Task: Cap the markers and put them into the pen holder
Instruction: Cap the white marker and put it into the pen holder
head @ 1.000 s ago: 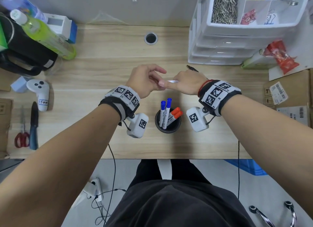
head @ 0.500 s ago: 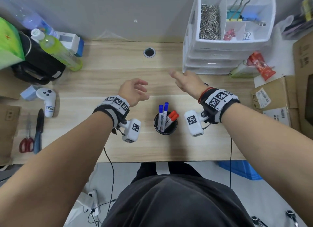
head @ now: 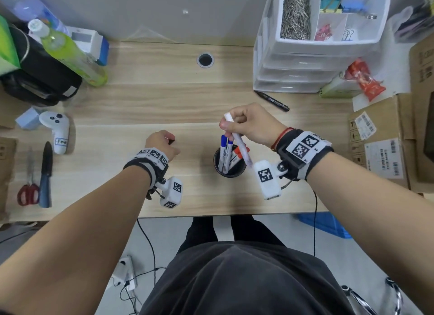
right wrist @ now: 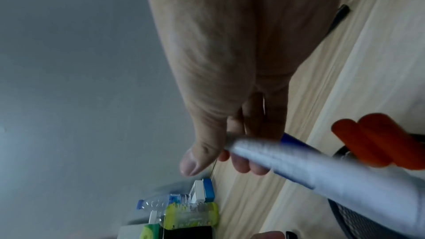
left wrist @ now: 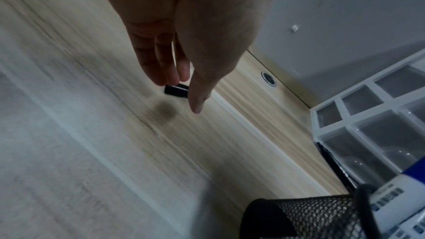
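The right hand (head: 252,124) pinches a white marker (head: 238,139) above the pen holder (head: 217,165) (4 already inside), while the left hand (head: 162,144), fingers loosely extended, reaches a black cap (left wrist: 176,90) for capping next.

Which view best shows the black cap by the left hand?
Left wrist: the cap lies unobstructed on the desk under the left hand. Head shows a sliver; right wrist only an unidentifiable dark bit.
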